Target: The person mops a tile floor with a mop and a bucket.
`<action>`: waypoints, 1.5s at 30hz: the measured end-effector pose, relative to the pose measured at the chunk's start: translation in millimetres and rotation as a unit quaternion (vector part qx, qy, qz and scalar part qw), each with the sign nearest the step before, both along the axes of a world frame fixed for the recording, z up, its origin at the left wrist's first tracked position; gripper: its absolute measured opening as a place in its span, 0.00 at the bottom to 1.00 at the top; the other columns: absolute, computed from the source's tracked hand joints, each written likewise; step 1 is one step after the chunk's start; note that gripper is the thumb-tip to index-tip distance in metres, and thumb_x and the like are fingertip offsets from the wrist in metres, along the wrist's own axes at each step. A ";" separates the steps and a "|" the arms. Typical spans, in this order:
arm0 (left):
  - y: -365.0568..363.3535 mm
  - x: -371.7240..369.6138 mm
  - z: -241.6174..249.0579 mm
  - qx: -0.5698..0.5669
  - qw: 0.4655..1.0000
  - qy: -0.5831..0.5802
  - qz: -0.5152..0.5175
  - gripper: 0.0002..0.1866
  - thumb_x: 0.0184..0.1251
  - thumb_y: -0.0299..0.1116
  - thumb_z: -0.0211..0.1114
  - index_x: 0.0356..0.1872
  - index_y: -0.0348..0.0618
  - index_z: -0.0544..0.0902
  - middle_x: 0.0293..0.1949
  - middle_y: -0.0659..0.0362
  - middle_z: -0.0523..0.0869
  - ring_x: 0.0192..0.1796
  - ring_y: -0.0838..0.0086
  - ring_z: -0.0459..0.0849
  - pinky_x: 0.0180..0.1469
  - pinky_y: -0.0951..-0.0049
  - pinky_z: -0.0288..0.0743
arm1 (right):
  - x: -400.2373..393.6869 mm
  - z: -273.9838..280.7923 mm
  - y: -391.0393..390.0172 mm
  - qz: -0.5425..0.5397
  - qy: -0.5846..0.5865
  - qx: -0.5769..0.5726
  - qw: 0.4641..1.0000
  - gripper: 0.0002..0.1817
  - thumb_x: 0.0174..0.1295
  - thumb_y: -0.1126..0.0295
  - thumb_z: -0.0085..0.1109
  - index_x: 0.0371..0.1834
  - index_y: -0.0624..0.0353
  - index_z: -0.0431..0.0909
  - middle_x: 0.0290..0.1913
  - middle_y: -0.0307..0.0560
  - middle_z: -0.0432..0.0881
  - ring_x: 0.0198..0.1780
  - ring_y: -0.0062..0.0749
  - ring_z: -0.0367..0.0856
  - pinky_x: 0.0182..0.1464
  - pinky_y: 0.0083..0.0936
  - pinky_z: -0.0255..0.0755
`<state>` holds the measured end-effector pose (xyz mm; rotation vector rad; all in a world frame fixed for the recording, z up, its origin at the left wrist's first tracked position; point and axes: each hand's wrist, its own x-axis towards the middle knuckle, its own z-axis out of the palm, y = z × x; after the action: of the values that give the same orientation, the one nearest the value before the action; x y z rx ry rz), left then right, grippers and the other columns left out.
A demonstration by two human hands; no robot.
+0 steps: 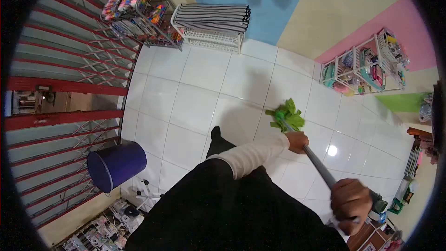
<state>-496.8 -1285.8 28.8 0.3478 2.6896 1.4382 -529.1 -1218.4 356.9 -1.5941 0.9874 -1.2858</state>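
Observation:
A mop with a grey handle (320,165) slants across the right half of the view. Its green strip head (291,116) lies spread on the white tiled floor (195,104). My left hand (297,142), at the end of a white sleeve, is wrapped round the lower part of the handle. Farther up, near the dark top end, my right hand (350,204) grips the same handle, its fingers curled closed and slightly blurred. One dark-covered foot (216,134) shows ahead of my black clothing.
A purple bucket (117,163) stands at left by the red-barred folding gate (69,83). A metal rack of colourful packets (144,16) and a white rack with striped cloth (211,18) line the far wall. Another white rack (362,65) stands at right.

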 end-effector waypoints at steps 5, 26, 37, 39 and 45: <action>-99.6 77.3 32.7 0.080 0.986 -0.126 0.073 0.20 0.50 0.47 0.60 0.15 0.37 0.74 0.20 0.46 0.77 0.26 0.52 0.77 0.29 0.57 0.68 | 4.5 -17.2 -37.6 -0.034 -0.140 -0.008 0.990 0.21 0.51 0.62 0.53 0.04 0.56 0.67 0.06 0.38 0.67 0.09 0.27 0.71 0.14 0.23 0.66; -348.0 380.6 -107.8 -0.082 0.890 -0.244 0.376 0.04 0.43 0.30 0.60 0.21 0.40 0.78 0.26 0.47 0.79 0.35 0.50 0.77 0.38 0.58 0.70 | 174.0 -193.4 -255.1 0.014 -0.234 0.088 0.968 0.14 0.44 0.68 0.46 0.08 0.62 0.57 0.12 0.46 0.61 0.17 0.34 0.60 0.23 0.29 0.55; -198.1 196.2 -54.6 -0.015 0.945 -0.110 0.309 0.04 0.40 0.28 0.54 0.14 0.39 0.72 0.24 0.46 0.77 0.32 0.48 0.75 0.35 0.53 0.67 | 41.4 -112.3 -96.9 -0.235 -0.235 0.062 0.941 0.11 0.45 0.69 0.42 0.16 0.67 0.67 0.10 0.47 0.63 0.12 0.31 0.58 0.20 0.29 0.55; -147.2 142.1 -34.9 0.023 0.951 -0.144 0.274 0.04 0.38 0.28 0.55 0.13 0.39 0.72 0.22 0.46 0.76 0.31 0.48 0.74 0.34 0.53 0.67 | 16.3 -85.3 -45.0 -0.298 -0.174 0.044 0.937 0.10 0.46 0.74 0.41 0.29 0.68 0.68 0.19 0.53 0.70 0.13 0.31 0.61 0.20 0.28 0.60; 30.7 -12.8 -13.3 0.174 0.967 0.068 0.176 0.09 0.49 0.31 0.64 0.17 0.40 0.74 0.21 0.51 0.75 0.29 0.55 0.75 0.33 0.60 0.68 | -52.9 8.0 54.0 -0.170 -0.106 0.088 0.976 0.15 0.41 0.69 0.48 0.03 0.54 0.57 0.06 0.38 0.59 0.07 0.29 0.62 0.11 0.26 0.54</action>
<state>-509.6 -1255.2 15.5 -0.0219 2.6950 2.0649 -582.0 -1164.4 365.0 -1.1575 1.2370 -1.5153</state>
